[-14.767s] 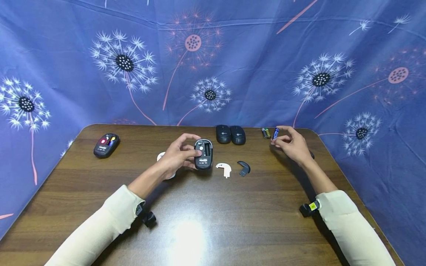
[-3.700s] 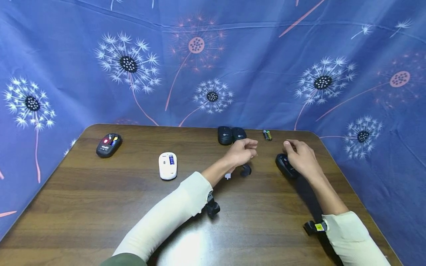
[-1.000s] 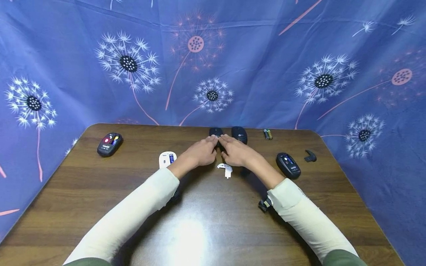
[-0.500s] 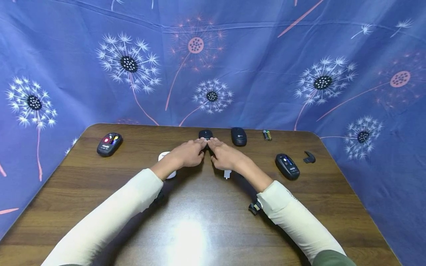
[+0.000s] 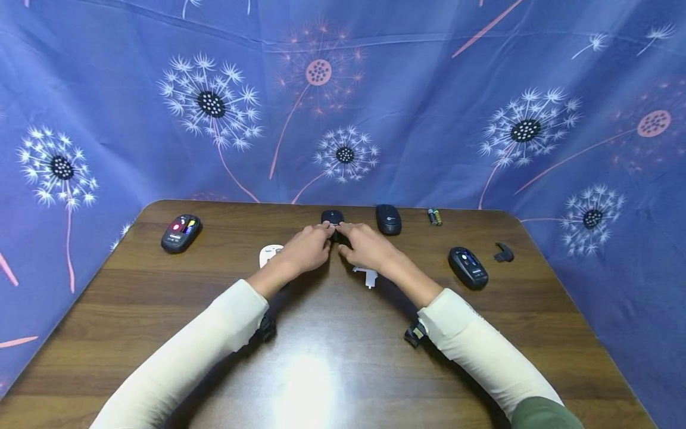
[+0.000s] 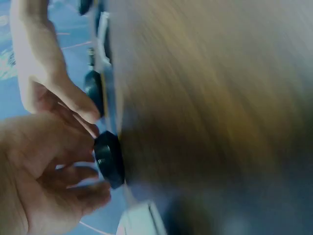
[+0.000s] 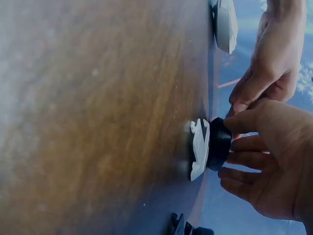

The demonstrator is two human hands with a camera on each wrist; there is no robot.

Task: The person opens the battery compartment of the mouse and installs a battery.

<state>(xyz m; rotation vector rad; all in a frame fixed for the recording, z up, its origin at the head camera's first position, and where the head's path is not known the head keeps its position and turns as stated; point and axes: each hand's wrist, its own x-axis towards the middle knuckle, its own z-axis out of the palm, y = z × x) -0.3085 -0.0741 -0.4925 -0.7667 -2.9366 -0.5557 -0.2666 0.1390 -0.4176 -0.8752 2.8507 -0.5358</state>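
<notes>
- Head cam: I've got L hand [image 5: 306, 247] & R hand [image 5: 371, 246] meeting on the blk mouse [image 5: 333, 216], far side of table [image 5: 348, 322], approx. center. Fingers of both look extended, tips touching its near part.
- Same cam: 2nd mouse [image 5: 388, 220] sits to its right, then batts [image 5: 435, 217]. White mouse [image 5: 267, 254] is partly behind L hand; white cover [image 5: 370, 277] lies by R wrist. Upturned mouse [image 5: 181, 233] far L; another, bay mouse [image 5: 468, 268], out R w/ blk cover [image 5: 504, 252] near it.
- L wrist cam: blurry; I see L fingers relaxed, slightly bent, against the blk mouse, R hand alongside.
- R wrist cam: R fingers loose & apart at the blk mouse; white cover shows in front.
</notes>
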